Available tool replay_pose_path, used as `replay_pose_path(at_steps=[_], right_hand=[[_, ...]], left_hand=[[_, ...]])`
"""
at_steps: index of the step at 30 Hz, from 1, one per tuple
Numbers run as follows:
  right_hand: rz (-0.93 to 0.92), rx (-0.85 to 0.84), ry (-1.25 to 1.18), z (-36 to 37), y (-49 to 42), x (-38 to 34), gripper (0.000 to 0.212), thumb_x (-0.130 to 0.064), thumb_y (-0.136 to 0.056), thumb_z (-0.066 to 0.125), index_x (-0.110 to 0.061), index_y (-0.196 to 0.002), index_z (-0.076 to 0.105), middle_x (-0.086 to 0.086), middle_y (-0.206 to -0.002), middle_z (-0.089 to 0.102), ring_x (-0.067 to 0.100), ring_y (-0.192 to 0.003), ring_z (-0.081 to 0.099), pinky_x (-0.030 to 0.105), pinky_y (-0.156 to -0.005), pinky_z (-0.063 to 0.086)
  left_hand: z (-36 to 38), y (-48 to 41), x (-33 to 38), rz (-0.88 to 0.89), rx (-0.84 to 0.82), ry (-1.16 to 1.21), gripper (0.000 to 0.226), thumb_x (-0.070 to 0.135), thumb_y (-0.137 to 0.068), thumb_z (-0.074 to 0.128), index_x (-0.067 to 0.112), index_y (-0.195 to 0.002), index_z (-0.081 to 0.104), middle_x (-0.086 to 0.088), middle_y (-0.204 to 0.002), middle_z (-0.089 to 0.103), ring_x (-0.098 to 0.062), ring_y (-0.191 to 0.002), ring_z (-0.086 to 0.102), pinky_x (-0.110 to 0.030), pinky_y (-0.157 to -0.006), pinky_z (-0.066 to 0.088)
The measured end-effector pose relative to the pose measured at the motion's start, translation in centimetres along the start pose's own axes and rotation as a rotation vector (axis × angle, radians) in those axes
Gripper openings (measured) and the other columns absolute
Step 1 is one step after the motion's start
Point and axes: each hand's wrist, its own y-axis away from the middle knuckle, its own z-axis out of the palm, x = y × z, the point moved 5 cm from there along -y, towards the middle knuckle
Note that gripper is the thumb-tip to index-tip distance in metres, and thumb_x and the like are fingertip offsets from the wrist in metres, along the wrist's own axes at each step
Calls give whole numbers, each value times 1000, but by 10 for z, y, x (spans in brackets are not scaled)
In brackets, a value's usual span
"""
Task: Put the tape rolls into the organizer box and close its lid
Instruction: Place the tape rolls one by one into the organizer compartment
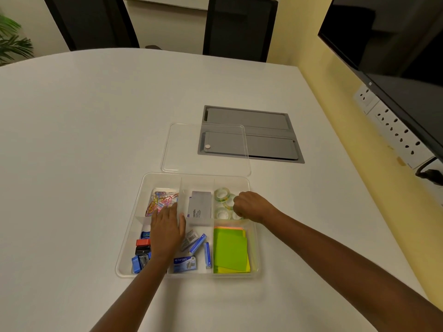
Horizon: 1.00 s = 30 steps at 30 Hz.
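Observation:
A clear organizer box (pixel 129 236) with several compartments lies open on the white table. Clear tape rolls (pixel 222 196) sit stacked in its far right compartment. My right hand (pixel 251 207) hovers over that compartment with its fingers curled down among the rolls; whether it grips one I cannot tell. My left hand (pixel 167 230) rests flat, fingers spread, over the box's middle left part. The clear lid (pixel 187 149) lies flat on the table just behind the box.
The other compartments hold coloured paper clips (pixel 159 200), a grey pad box (pixel 200 208), green sticky notes (pixel 230 252), staple boxes (pixel 184 263) and sharpeners (pixel 142 250). A grey cable hatch (pixel 263 135) is set in the table behind the lid. Chairs stand at the far edge, a screen at the right.

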Motion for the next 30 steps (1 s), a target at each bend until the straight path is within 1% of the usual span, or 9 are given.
replay_pose_path(at_steps=[1,3,6,11,13,18,20,26,30], right_hand=[[-15,12,-5,-1,2,2,16,10,-82,49,0,-76,59,15,-77,49,27,-85,51,33,-59,32],[-41,39,18,-1,6,3,18,5,-84,52,-3,-95,65,15,-100,58,30,-95,53,37,-70,37],[-24,83,22,-1,4,6,19,0,-86,55,-5,-102,64,13,-113,57,31,-105,50,36,-73,31],[87,197,-242,-24,1,15,18,-6,-85,62,-6,-103,66,13,-113,59,28,-103,56,34,-76,43],[104,172,-378,-23,-3,7,18,-4,-86,61,-4,-103,65,14,-114,57,29,-103,57,35,-77,46],[172,151,-671,5,-9,-11,9,-6,-89,48,-7,-85,56,6,-93,48,34,-99,63,33,-73,38],[214,136,-706,14,-6,-12,9,0,-87,52,-1,-90,61,7,-96,44,30,-97,59,32,-75,40],[217,196,-718,18,-8,-5,22,11,-85,54,2,-99,69,21,-113,62,32,-100,63,38,-89,52],[288,306,-552,7,-13,10,32,9,-87,49,-5,-112,62,17,-113,60,32,-101,59,39,-80,48]], left_hand=[[-1,0,0,1,5,-2,57,33,-85,23,0,-124,48,-22,-122,59,-35,-119,51,-49,-115,26],[-2,0,1,10,16,-9,62,38,-84,19,0,-123,49,-23,-120,60,-35,-116,53,-49,-114,28],[-2,0,1,18,21,-17,71,44,-81,11,0,-123,49,-22,-118,61,-34,-115,53,-49,-114,28],[-1,-1,0,3,12,-8,62,37,-84,19,0,-125,48,-22,-121,60,-34,-118,52,-48,-115,27],[0,-1,-1,-4,3,-8,58,34,-85,23,0,-125,47,-22,-122,59,-34,-119,51,-48,-115,26],[0,-1,0,-2,-13,-17,57,34,-85,23,2,-126,46,-20,-125,58,-33,-121,50,-48,-116,25],[0,-1,-1,-3,-17,-23,57,34,-85,23,2,-126,46,-20,-124,58,-33,-120,50,-47,-116,26],[1,-2,-1,4,-15,-22,57,34,-85,22,2,-126,46,-20,-123,58,-32,-120,50,-47,-115,27],[1,-2,-2,0,-19,-14,58,35,-84,22,3,-126,46,-19,-125,58,-32,-121,49,-47,-116,25]])
